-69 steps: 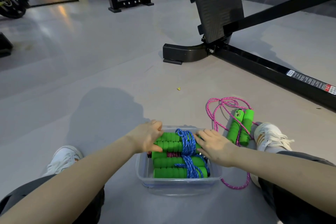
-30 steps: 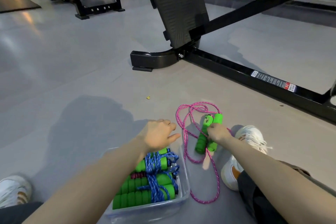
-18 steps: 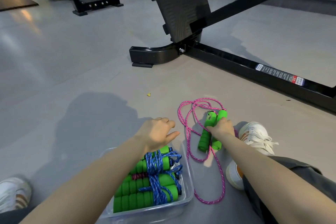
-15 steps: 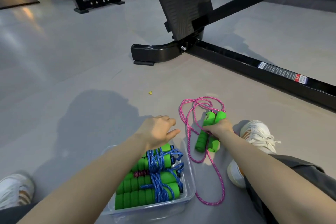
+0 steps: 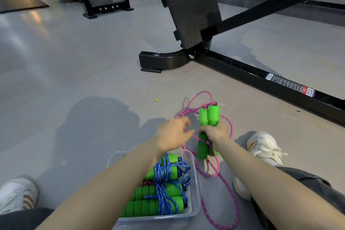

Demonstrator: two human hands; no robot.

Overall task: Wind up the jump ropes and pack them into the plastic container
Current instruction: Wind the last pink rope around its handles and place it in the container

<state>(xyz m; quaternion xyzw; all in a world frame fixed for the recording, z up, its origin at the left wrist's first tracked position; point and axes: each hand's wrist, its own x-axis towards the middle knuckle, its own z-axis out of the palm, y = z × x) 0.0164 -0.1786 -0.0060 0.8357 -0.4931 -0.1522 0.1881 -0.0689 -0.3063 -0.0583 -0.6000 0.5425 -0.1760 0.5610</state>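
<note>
My right hand [image 5: 216,132] grips the two green foam handles [image 5: 210,115] of a pink jump rope [image 5: 226,190], lifted upright off the floor, with the rope trailing loose down to the floor. My left hand [image 5: 172,133] hovers just left of the handles, fingers relaxed near the pink cord; whether it touches the cord is unclear. Below my left forearm sits a clear plastic container [image 5: 194,209] holding several green-handled ropes wound with blue cord [image 5: 164,188].
A black gym machine frame [image 5: 242,69] with an angled footplate [image 5: 190,9] crosses the floor ahead and to the right. My white shoes [image 5: 263,147] flank the container. A small yellow scrap [image 5: 157,100] lies on the grey floor.
My right hand grasped the green handles on the floor and raised them upright. My left hand left the container and moved right, toward the handles.
</note>
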